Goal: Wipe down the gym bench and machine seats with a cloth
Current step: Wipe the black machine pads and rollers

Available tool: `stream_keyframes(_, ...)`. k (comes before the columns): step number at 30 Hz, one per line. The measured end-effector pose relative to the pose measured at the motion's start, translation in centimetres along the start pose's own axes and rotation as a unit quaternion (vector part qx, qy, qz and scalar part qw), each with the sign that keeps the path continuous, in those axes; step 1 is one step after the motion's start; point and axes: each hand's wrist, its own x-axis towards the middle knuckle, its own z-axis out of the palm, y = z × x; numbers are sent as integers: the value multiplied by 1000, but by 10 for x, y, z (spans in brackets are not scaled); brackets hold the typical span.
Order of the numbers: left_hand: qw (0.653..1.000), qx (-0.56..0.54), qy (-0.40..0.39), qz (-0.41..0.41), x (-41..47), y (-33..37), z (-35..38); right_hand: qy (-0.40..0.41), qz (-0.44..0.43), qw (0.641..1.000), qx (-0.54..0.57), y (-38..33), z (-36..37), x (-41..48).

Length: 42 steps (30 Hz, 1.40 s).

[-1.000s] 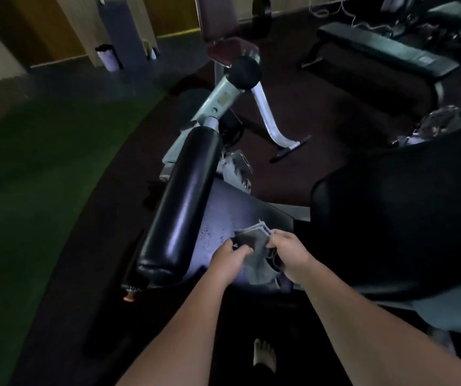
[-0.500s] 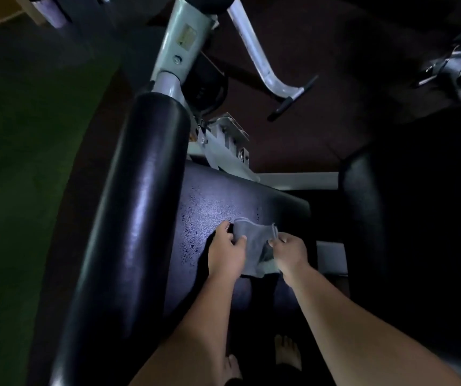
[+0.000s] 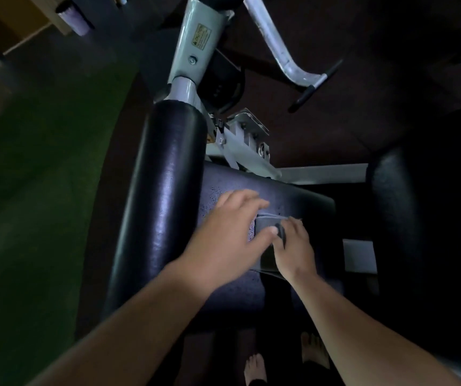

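Right, head view, looking straight down. The grey cloth (image 3: pixel 268 224) lies folded about the middle of the seat pad (image 3: pixel 301 200), well in from its far edge. My left hand (image 3: pixel 229 235) lies spread over the cloth's left side, fingers nearly straight and the thumb resting on the fabric, gripping nothing. My right hand (image 3: pixel 294 247) has its fingers curled and pinches a fold at the cloth's right edge.

The long roller pad (image 3: pixel 165 207) runs along the seat's left edge, and a second dark pad (image 3: pixel 418 218) stands off beyond the right edge. My bare feet (image 3: pixel 255 370) show below the near edge.

I'd say this is the folding-and-setting step on a machine seat, wiping proper not yet begun. Pale speckles near the left edge look like wet spray, though it's too dim to be sure. Next I'll want one flat palm on the cloth and long strokes from the far edge to the near one.
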Motion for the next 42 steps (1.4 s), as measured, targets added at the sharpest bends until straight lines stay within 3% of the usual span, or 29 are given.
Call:
stream_keyframes(4,961,206,-46,179,-10,-21,-59,-15,-61,996,-57,2,13,8)
stream_keyframes(9,897,323,-134,271,-2,-63,-106,-46,-103,984,-138,1,30,10)
stream_keyframes(13,885,298,-173,313,6,-87,-121,-30,-118,971,-205,2,40,24)
stream_keyframes(20,893,247,-148,347,8,-96,-116,16,-110,975,-194,-49,63,74)
stream_keyframes(24,888,242,-144,364,8,-99,-115,-48,-219,946,-235,-29,81,0)
stream_keyframes(27,886,237,-136,374,8,-101,-114,-95,-294,903,-299,0,54,19)
stream_keyframes(31,888,238,-132,371,7,-99,-112,-17,-207,932,-298,-6,22,103)
stream_keyframes(34,890,235,-132,367,7,-98,-112,-13,-168,948,-270,-41,43,98)
stream_keyframes(36,891,235,-131,367,7,-97,-112,-28,-200,947,-251,-53,66,61)
stream_keyframes(39,891,235,-132,365,7,-98,-112,-77,-290,914,-274,-41,86,7)
stream_keyframes(42,891,236,-134,364,7,-98,-112,-116,-354,879,-299,-41,73,39)
